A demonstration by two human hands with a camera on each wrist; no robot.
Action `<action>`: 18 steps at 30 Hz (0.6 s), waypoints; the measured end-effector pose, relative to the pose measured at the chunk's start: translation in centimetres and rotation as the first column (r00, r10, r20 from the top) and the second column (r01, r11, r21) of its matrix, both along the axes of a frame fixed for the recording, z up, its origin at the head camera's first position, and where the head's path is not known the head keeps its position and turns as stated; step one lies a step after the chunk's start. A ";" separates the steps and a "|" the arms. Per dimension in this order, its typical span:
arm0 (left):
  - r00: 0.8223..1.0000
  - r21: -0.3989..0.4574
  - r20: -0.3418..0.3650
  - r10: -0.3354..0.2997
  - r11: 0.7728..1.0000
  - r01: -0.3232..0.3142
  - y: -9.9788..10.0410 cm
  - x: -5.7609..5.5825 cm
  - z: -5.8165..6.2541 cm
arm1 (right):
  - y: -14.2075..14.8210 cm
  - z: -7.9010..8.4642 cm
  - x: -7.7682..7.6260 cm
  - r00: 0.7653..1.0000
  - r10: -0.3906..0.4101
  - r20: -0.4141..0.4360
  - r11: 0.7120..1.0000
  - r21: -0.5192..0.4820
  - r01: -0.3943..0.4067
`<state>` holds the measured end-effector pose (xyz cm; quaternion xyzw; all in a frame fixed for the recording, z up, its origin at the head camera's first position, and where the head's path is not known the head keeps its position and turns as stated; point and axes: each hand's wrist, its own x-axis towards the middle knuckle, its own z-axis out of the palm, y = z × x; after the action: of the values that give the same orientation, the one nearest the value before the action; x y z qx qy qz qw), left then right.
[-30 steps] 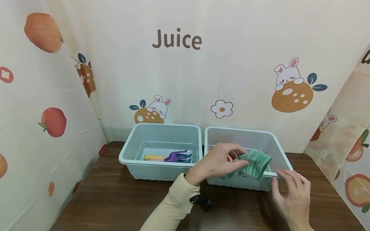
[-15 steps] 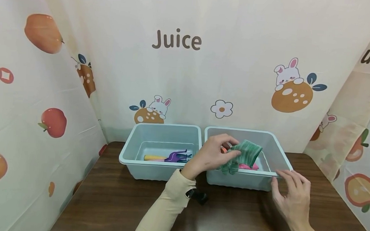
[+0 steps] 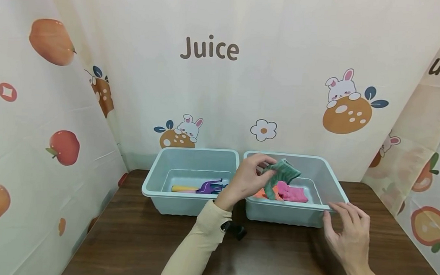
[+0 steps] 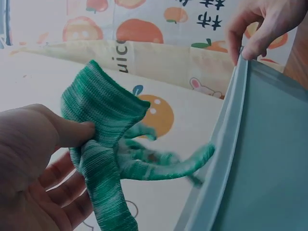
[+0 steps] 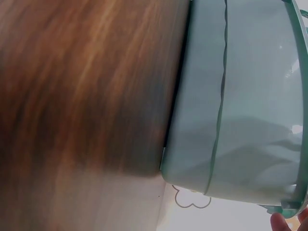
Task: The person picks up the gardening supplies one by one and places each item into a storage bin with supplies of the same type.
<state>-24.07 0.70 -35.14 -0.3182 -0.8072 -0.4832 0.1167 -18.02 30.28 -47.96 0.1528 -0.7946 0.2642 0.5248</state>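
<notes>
My left hand (image 3: 245, 177) pinches a green striped knit glove (image 3: 285, 171) between thumb and fingers, over the left part of the right-hand pale blue bin (image 3: 287, 216). In the left wrist view the glove's cuff (image 4: 108, 98) stands up and its loose fingers dangle towards the bin's rim. Below it in the bin lie a bright pink fabric piece (image 3: 295, 194) and an orange one (image 3: 260, 194), partly covered by the glove and hand. My right hand (image 3: 350, 234) grips the rim at the bin's front right corner, thumb on the outside.
Close on the left stands a matching bin (image 3: 189, 203). Inside it are a long yellow piece (image 3: 184, 188) and a purple piece (image 3: 208, 187) with finger-like prongs, beside darker blue-green ones. Both bins rest on a brown wooden table (image 3: 134, 241) before a printed curtain (image 3: 223, 91).
My left hand has moved left and farther back with the green glove, whose cuff has tipped. More of the pink and orange pieces shows. My right hand stays on the rim.
</notes>
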 end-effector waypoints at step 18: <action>0.987 -0.073 -0.127 0.096 0.992 -0.106 1.8 -0.8 -1.7 | 0.0 0.0 0.0 1.000 0.004 0.012 1.000 0.005 -0.004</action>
<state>-24.89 2.53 -36.88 -0.3105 -0.8321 -0.4237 0.1780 -18.02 30.28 -47.95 0.1540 -0.7982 0.2640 0.5191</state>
